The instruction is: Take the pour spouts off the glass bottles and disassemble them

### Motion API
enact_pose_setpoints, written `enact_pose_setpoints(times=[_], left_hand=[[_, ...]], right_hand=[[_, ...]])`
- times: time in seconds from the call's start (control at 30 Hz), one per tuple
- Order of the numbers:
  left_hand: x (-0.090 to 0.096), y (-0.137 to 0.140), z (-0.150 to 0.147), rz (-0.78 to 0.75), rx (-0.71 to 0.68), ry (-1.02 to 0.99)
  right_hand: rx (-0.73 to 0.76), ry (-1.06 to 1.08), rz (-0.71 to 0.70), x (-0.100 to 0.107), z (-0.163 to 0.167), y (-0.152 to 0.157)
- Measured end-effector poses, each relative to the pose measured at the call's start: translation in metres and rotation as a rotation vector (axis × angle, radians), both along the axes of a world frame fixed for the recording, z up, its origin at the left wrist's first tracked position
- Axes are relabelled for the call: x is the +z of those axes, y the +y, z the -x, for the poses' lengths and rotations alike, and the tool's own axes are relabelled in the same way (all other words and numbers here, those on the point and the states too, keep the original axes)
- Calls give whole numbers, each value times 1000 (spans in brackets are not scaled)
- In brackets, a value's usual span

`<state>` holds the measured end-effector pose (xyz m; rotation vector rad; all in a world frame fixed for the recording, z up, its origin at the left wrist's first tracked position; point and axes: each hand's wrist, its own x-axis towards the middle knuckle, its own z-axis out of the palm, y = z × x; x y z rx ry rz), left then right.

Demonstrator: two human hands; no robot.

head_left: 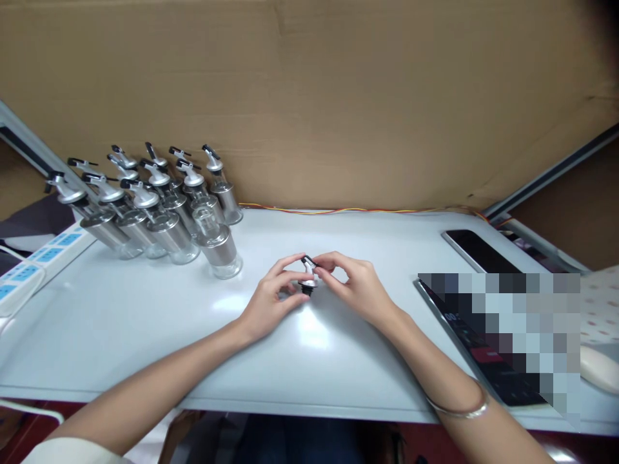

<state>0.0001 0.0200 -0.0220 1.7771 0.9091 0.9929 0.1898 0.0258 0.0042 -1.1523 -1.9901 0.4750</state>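
Observation:
Between my hands, just above the middle of the table, is a silver pour spout [308,281] with a black flap on top and a black ribbed stopper below. My left hand [273,296] grips it from the left, thumb near the stopper and fingers round the metal body. The fingertips of my right hand [355,283] pinch the black flap from the right. An uncapped glass bottle [220,248] with a steel band stands upright to the left. Behind it are several similar bottles [169,235] fitted with spouts.
A white power strip [41,264] lies along the left edge. At right are a phone [483,251], a dark tablet-like device [464,341] partly blurred out, and a white mouse [599,367]. Thin wires [348,211] run along the cardboard wall [367,103] at the back.

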Motion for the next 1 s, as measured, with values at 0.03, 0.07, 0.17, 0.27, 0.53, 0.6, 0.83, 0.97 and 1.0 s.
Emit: enact_pose_setpoints(times=[0.03, 0.07, 0.17, 0.27, 0.53, 0.6, 0.83, 0.97, 1.0], left_hand=[[0, 0, 0, -8, 1, -2], [0, 0, 0, -18, 0, -6], [-1, 0, 0, -49, -6, -16], [-1, 0, 0, -74, 5, -1], [1, 1, 1, -116, 15, 43], [0, 1, 1, -128, 19, 44], [-2, 1, 1, -143, 41, 45], [-3, 1, 2, -169, 46, 29], [-3, 1, 2, -174, 47, 26]], right_hand=[[-2, 5, 7, 0, 0, 0], [-4, 10, 14, 0, 0, 0], [-9, 22, 27, -1, 0, 1], [-11, 42, 39, -1, -1, 1], [-12, 60, 58, 1, -2, 0], [0, 67, 50, 0, -1, 0], [34, 78, 64, -1, -2, 2], [136, 28, 29, -1, -4, 3], [157, 19, 17, -1, -4, 3]])
